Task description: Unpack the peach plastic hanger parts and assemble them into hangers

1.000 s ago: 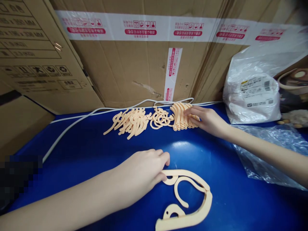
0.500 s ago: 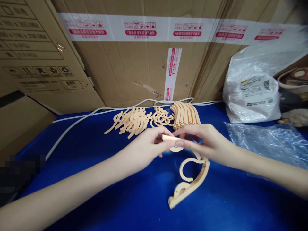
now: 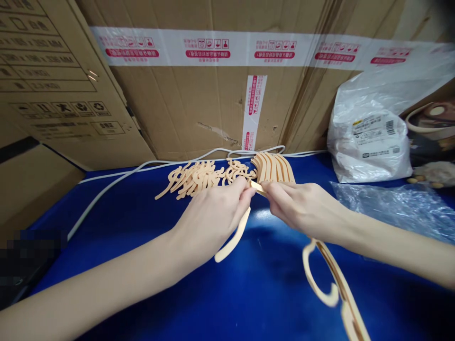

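My left hand (image 3: 222, 208) is closed in a pinch near the middle of the blue surface. Out from under it curves a thin beige strip (image 3: 232, 241), the hanger piece in its grip. My right hand (image 3: 300, 203) is closed too, its fingers on a beige folding hanger. A short length of the hanger (image 3: 258, 188) bridges the two hands. Below my right hand hang the hanger's long grooved arm (image 3: 337, 270) and its open hook (image 3: 311, 279). Both hands hide where the pieces meet.
Behind my hands lie a pile of curved beige strips (image 3: 199, 177), a heap of hooks (image 3: 236, 170) and a row of hanger arms (image 3: 273, 168). A white cable (image 3: 113, 175) runs along the cardboard boxes (image 3: 199, 109). White bag (image 3: 369, 137) and clear plastic (image 3: 391, 203) lie right.
The hanger's hanging arm and hook have swung right, toward the lower right edge. My left hand has turned palm down, and the curved strip now points down below it.
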Motion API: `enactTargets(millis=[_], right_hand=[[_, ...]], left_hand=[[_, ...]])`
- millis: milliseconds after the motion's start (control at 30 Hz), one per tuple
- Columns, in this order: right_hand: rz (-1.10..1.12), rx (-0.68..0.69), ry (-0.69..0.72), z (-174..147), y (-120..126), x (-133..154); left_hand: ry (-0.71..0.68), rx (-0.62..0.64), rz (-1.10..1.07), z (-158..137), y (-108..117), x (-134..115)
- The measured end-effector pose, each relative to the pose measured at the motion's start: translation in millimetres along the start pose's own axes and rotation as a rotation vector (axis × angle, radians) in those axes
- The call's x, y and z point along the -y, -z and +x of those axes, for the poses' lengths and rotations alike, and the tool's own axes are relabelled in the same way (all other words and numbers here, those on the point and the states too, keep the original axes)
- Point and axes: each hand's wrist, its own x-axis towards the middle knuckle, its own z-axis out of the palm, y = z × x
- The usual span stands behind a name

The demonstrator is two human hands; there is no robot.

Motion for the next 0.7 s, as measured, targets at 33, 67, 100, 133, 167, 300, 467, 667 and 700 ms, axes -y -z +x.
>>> enactTargets(millis=[33,67,100,133,167,300,467,667,700], right_hand=[[0.071,0.004,-0.014,1,2,0],[0.133,0.011,-0.030,1,4,0],[0.181,0.022,-0.045,2,6,0],[0.211,0.036,-0.061,3,8,0],[0.226,0.051,-0.075,3,9,0],[0.219,0.061,-0.115,7,11,0],[0.401,0.137,-0.227,10,7,-14],[0.996,0.112,-0.480,13,10,-34],[1.123,0.090,-0.530,14,12,-35]], left_hand=[[0.010,0.001,0.029,-1,1,-2],[0.016,0.000,0.054,-2,2,-3],[0.016,-0.003,0.078,-2,3,-4],[0.013,-0.010,0.101,-2,3,-4],[0.009,-0.020,0.125,-1,3,-3],[0.005,-0.068,0.198,-1,-2,-2],[0.013,-0.183,0.192,-2,4,-4],[0.250,-0.097,0.076,36,37,69],[0.276,-0.051,0.094,42,40,86]])
